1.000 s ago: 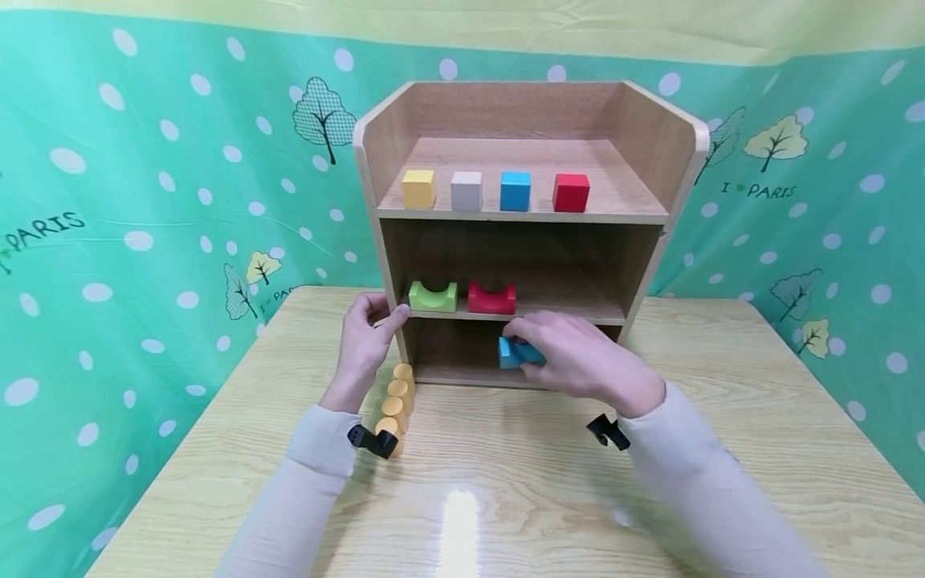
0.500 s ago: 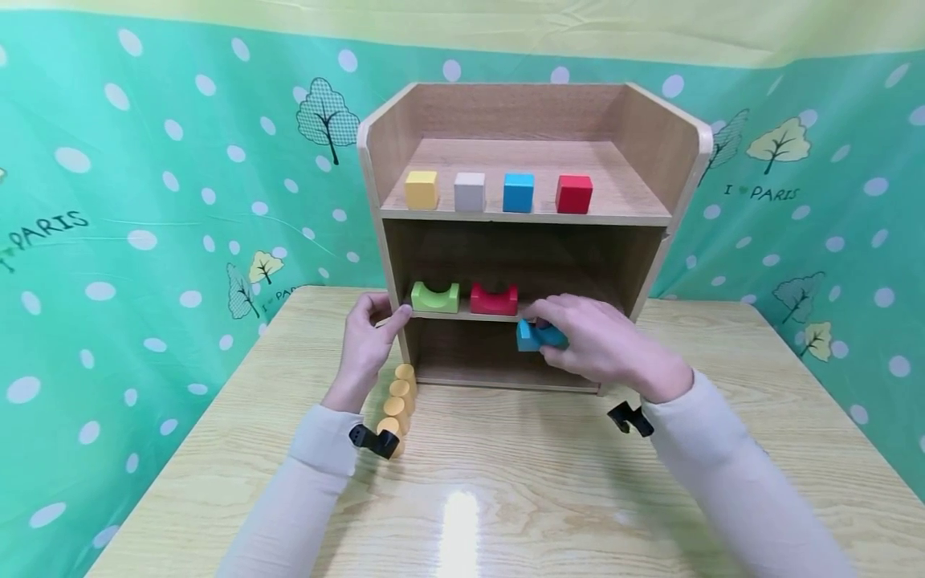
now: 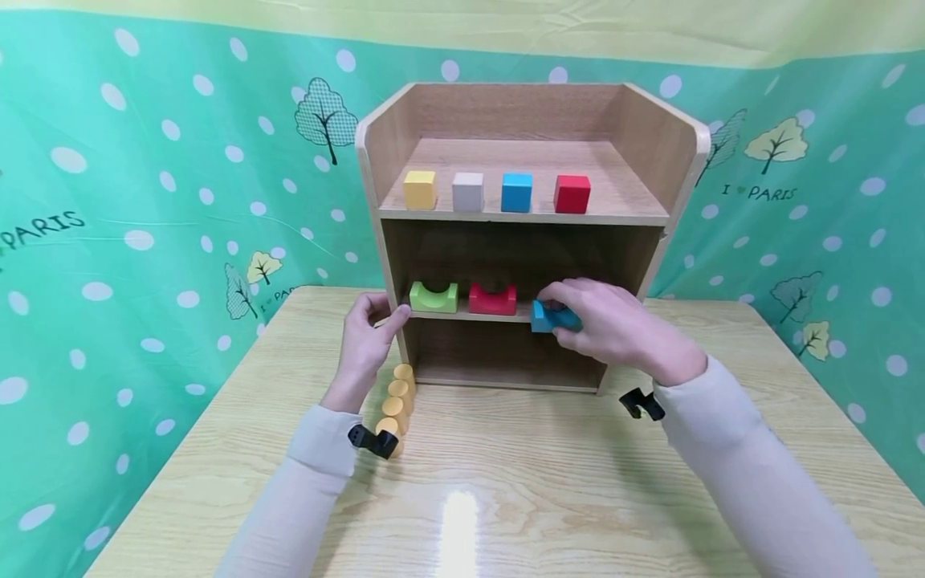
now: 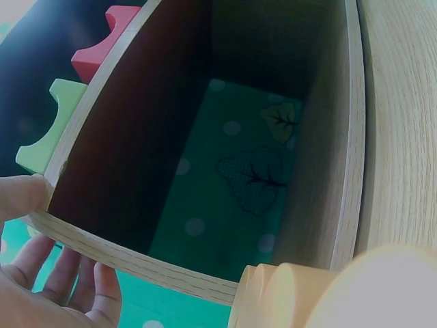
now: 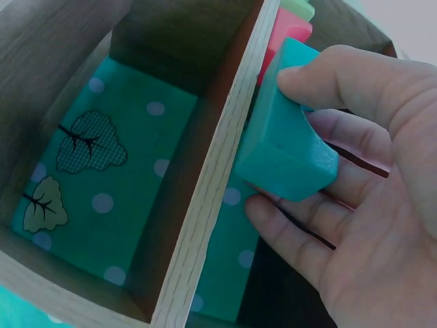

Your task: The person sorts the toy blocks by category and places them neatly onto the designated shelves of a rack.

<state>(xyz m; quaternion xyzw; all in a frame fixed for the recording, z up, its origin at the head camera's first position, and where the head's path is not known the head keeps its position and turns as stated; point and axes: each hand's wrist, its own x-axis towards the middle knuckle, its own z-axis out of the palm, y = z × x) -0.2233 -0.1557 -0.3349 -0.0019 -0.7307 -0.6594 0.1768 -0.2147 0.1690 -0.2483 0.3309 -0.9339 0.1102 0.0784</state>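
Note:
My right hand (image 3: 614, 331) pinches a blue arch-shaped block (image 3: 543, 319) at the front edge of the middle shelf board. In the right wrist view the thumb lies on the block's (image 5: 266, 133) face, the fingers behind it. To its left on that board sit a red arch block (image 3: 493, 303) and a green arch block (image 3: 433, 302), hollows facing up. My left hand (image 3: 364, 343) holds the left side panel of the wooden shelf unit (image 3: 516, 111). Its thumb lies on the front edge and its fingers on the outside, as the left wrist view shows.
Yellow, white, blue and red cubes (image 3: 571, 195) stand in a row on the top board. Several light-orange cylinders (image 3: 395, 408) form a line on the table (image 3: 520, 482) by the unit's lower left corner. A patterned cloth (image 3: 181, 201) hangs behind.
My right hand has raised the blue arch block from in front of the bottom compartment to the middle board's edge, shifting it right. The left hand stays in place.

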